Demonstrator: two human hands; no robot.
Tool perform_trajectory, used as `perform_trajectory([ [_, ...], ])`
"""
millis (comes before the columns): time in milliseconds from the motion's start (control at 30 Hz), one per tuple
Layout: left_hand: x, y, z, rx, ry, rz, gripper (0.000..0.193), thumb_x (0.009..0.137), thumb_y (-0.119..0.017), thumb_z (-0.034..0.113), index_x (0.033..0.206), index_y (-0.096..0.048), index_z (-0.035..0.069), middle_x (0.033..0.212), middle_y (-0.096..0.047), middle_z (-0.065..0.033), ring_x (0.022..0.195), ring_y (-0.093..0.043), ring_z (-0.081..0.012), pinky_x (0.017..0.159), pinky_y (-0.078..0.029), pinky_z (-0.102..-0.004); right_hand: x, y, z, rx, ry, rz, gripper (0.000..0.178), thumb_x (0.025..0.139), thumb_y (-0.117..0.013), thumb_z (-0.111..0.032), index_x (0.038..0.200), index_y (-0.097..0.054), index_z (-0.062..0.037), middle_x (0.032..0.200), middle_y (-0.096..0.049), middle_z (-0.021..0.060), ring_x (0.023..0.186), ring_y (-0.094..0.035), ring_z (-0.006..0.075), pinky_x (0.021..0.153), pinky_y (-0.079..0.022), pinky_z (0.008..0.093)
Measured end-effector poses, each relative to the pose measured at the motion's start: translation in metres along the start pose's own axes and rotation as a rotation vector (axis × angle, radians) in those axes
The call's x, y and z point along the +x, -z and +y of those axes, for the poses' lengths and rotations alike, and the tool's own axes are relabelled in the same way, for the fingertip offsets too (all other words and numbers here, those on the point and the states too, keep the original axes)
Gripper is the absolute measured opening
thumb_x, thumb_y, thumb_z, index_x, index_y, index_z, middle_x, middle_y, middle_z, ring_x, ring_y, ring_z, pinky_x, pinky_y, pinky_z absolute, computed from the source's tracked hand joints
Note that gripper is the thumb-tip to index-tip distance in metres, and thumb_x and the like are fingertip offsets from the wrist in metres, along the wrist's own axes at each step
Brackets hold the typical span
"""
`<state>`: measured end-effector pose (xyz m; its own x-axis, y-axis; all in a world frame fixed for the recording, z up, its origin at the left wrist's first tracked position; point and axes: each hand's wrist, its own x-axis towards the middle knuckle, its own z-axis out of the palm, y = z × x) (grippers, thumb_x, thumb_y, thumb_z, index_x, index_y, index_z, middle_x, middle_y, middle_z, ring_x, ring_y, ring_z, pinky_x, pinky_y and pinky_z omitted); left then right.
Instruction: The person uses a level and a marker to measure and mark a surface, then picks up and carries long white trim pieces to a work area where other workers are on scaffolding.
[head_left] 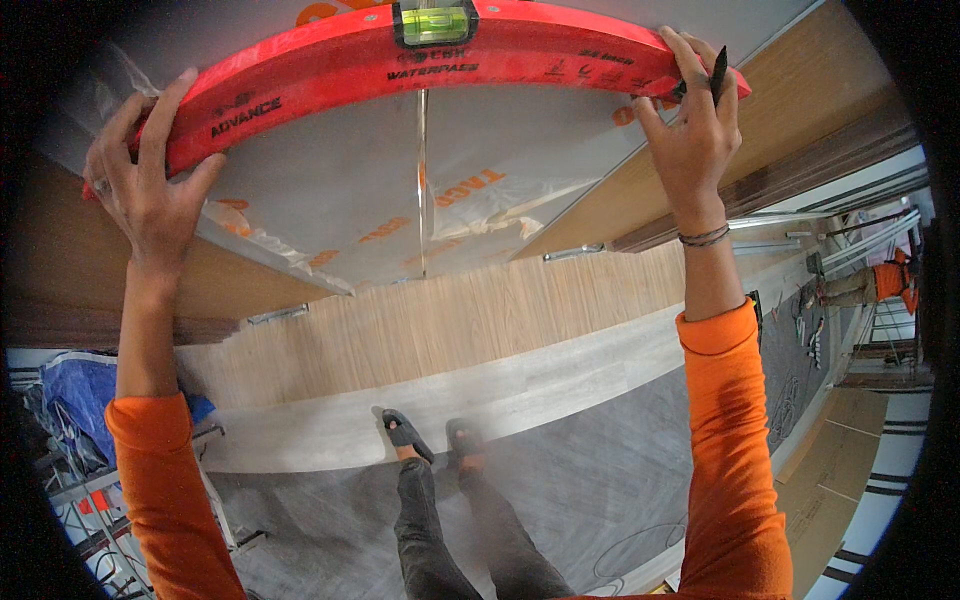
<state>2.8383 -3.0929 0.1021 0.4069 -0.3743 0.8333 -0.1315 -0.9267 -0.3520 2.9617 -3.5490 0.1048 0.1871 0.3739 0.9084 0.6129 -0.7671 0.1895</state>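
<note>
A long red spirit level (320, 78) spans the top of the picture, its greenish vial (436, 25) near the middle. It lies across pale film-covered panels (330, 170), which meet at a narrow vertical seam. My left hand (150, 205) grips the level's left end, fingers over the top edge and thumb below. At the other end my right hand (697, 140) holds the level too. A dark, pointed pencil-like marker (719, 74) sticks up between the fingers of that hand.
Brown wooden panels (760, 150) flank the pale ones. Below lies a wood-look floor (450, 310), then grey flooring under my slippered feet (408, 432). A blue tarp (75, 400) sits at left; cardboard (835, 450) at right. Farther right, a person in orange (888, 282) is near tools.
</note>
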Motion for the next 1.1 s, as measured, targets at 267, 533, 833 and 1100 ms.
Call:
perform_trajectory([
  [267,0.0011,0.0005,-0.0018,0.0,-0.001,-0.003,0.084,0.054,-0.088,0.013,0.134,-0.064,0.023,0.125,-0.057,-0.0044,0.115,-0.054,-0.0252,0.102,-0.039,-0.0396,-0.0042,-0.0002,0.0032,-0.048,-0.021,-0.034,0.07,0.066,-0.085,-0.008,0.131,-0.065,-0.0192,0.127,-0.065,0.0055,0.106,-0.063,0.0222,0.087,-0.058,0.0333],
  [533,0.0014,0.0012,-0.0007,-0.004,-0.002,-0.013,0.085,0.054,-0.088,0.013,0.135,-0.064,0.023,0.126,-0.057,-0.0034,0.116,-0.053,-0.0253,0.103,-0.038,-0.0403,-0.0061,-0.0022,0.0058,0.01,-0.015,-0.028,0.071,0.065,-0.087,-0.009,0.132,-0.064,-0.0196,0.129,-0.064,0.0065,0.111,-0.064,0.0233,0.09,-0.058,0.0345],
  [833,0.0045,0.0015,0.0004,-0.008,-0.009,-0.005,0.085,0.054,-0.089,0.018,0.134,-0.064,0.026,0.123,-0.057,-0.0026,0.113,-0.054,-0.0227,0.1,-0.039,-0.0391,-0.0027,0.0002,0.0035,0.01,-0.013,-0.025,0.07,0.064,-0.086,-0.008,0.13,-0.065,-0.0204,0.127,-0.065,0.0049,0.11,-0.064,0.0237,0.088,-0.058,0.0347],
  [1100,0.0028,0.0023,-0.0016,-0.034,0.0,-0.027,0.084,0.054,-0.088,0.014,0.134,-0.065,0.025,0.127,-0.057,-0.0038,0.119,-0.052,-0.0253,0.105,-0.038,-0.0399,-0.0034,-0.0016,0.0044,-0.061,0.007,-0.014,0.07,0.065,-0.085,-0.006,0.13,-0.065,-0.0204,0.127,-0.065,0.0053,0.109,-0.065,0.0232,0.086,-0.058,0.0337],
])
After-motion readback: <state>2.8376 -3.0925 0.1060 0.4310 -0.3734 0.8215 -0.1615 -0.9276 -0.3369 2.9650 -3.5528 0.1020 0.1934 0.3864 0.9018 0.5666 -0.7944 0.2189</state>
